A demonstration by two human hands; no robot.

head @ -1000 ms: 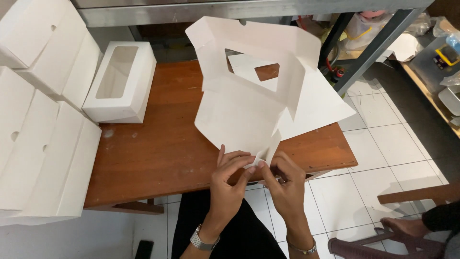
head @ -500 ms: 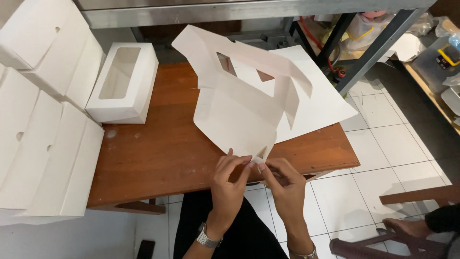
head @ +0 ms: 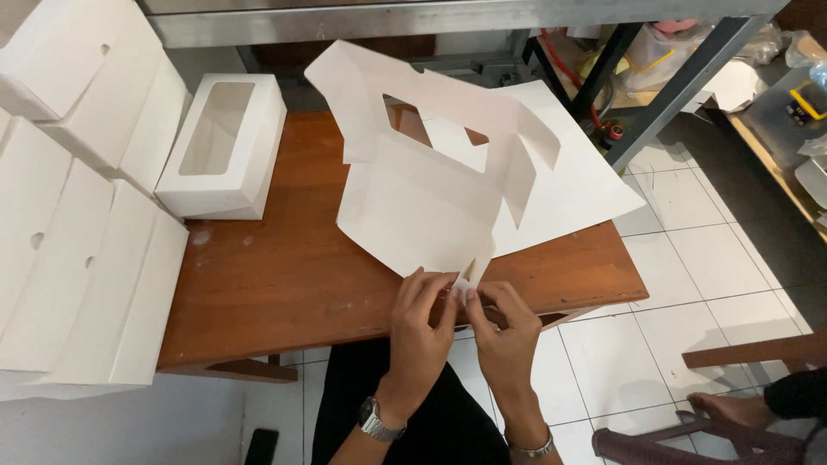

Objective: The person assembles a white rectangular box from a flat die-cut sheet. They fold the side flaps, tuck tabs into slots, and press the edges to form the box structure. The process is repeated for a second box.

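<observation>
Both hands, left and right, pinched the near corner of the carton; light, bendy card, best held by its edges.

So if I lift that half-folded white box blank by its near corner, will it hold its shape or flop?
The box blank is thin white card with creases and a cut-out window, so it would likely bend at the folds, not stay rigid. It looks light: both the left hand and right hand pinch only its near corner while the panels stand up. Its loose flaps probably swing when moved.
</observation>
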